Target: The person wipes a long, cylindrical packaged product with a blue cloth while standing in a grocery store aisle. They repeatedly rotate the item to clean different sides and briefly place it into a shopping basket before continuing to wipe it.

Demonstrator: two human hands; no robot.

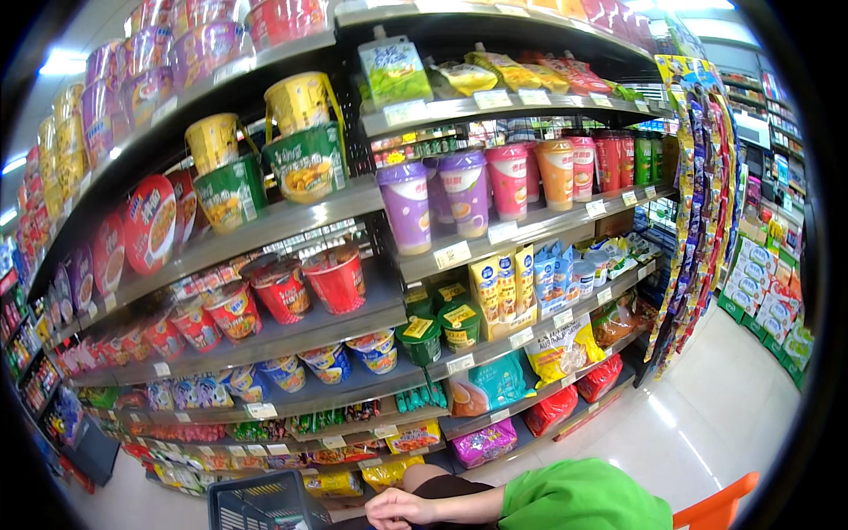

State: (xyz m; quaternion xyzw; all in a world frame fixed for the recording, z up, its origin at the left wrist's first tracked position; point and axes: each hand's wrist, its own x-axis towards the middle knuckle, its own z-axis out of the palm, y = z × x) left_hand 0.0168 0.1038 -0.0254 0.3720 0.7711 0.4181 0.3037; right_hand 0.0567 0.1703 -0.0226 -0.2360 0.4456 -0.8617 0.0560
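My right hand (pixel 400 509) lies low at the bottom edge, over my lap, with its fingers curled. Whether anything is inside the fingers is hidden. A bright green sleeve (pixel 583 493) covers the upper arm, and dark shorts (pixel 450 487) end above a bare knee. Just left of the hand stands a dark grey plastic shopping basket (pixel 255 487) with slotted walls, partly cut off by the frame. My left hand is out of view. Before me rises a store shelf (pixel 344 205) stocked with instant noodle cups (pixel 334 278) and lidded drink cups (pixel 464 192).
Hanging strips of small packets (pixel 702 199) line the shelf's right end. An orange chair part (pixel 719 500) is at lower right. Stacked cartons (pixel 755 278) stand across the pale tiled floor (pixel 695 411). Bagged foods (pixel 487 442) fill the lowest shelves.
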